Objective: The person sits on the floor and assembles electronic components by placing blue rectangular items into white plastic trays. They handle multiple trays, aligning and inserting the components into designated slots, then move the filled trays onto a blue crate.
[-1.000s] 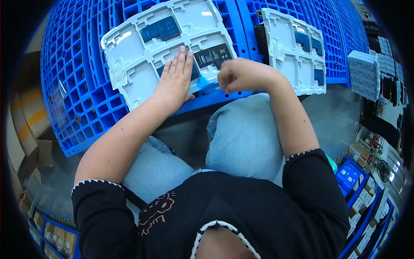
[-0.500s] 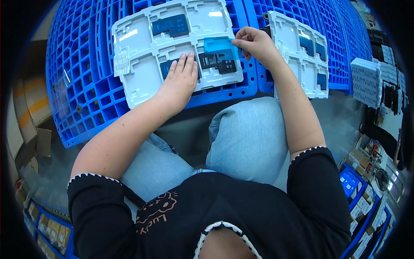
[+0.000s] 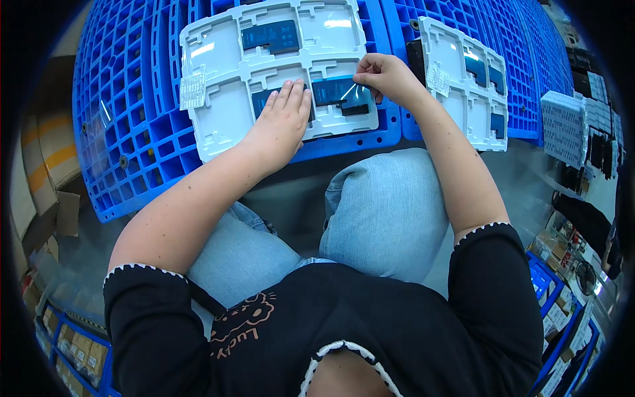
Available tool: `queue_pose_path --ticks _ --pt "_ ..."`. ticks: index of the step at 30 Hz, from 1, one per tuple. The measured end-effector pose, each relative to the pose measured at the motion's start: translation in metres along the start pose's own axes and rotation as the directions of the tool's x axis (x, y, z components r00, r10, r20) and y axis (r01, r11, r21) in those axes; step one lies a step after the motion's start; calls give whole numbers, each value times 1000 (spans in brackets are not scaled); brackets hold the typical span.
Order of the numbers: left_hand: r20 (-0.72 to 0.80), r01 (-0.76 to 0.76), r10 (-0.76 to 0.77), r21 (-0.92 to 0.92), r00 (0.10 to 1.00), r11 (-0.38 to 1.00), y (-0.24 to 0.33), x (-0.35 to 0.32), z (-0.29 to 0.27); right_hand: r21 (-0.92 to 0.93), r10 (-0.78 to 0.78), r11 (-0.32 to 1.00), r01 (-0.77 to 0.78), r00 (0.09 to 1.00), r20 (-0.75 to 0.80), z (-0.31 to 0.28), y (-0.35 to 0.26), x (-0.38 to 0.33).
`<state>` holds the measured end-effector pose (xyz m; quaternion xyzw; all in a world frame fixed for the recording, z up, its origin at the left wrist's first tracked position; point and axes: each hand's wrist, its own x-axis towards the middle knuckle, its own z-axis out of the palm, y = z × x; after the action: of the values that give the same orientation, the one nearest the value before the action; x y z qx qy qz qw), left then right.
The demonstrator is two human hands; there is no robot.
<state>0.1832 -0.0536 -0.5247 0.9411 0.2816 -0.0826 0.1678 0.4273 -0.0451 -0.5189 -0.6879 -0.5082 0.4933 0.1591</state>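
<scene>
A white plastic tray (image 3: 219, 112) with moulded compartments lies before me. Dark, notched flat battery packs sit in several of them. In the near right compartment, a translucent blue film (image 3: 338, 88) covers most of one battery pack (image 3: 358, 109). My right hand (image 3: 391, 78) pinches the film's right end between thumb and fingertips. Fingers stretched out, my left hand (image 3: 279, 126) rests flat across the near middle compartment, partly hiding the battery pack (image 3: 262, 102) there. Another pack (image 3: 270, 37) lies in the far middle compartment, apart from both hands.
Blue plastic pallets (image 3: 147, 132) carry the tray. To the right stands a second white tray (image 3: 452, 56) holding several packs, and farther right a stack of white trays (image 3: 562, 126). Cardboard boxes (image 3: 47, 155) are at the left; my jeans-clad knees (image 3: 380, 212) are just below the pallet edge.
The blue film, upright above the battery pack before, now lies lower over it. My right hand has come down slightly with it. My left hand stays on the tray.
</scene>
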Motion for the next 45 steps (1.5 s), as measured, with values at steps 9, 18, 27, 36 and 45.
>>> queue_pose_path --ticks 9,18,27,36,45 --pt "5 -12 12 30 1000 999 0 0 1 -20 16 1000 -16 1000 20 1 -1 -1" --pt "16 -7 6 42 1000 999 0 1 1 -14 33 999 -33 999 3 3 -1 -4" --pt "-12 -2 3 8 1000 1000 1 1 3 -38 29 999 -29 1000 3 4 1 -2" --pt "-28 7 -4 127 1000 992 5 5 6 -91 12 996 -13 1000 -15 7 0 -2" --pt "-64 -3 12 141 998 990 4 4 9 -111 -17 994 14 1000 -26 9 2 -1"
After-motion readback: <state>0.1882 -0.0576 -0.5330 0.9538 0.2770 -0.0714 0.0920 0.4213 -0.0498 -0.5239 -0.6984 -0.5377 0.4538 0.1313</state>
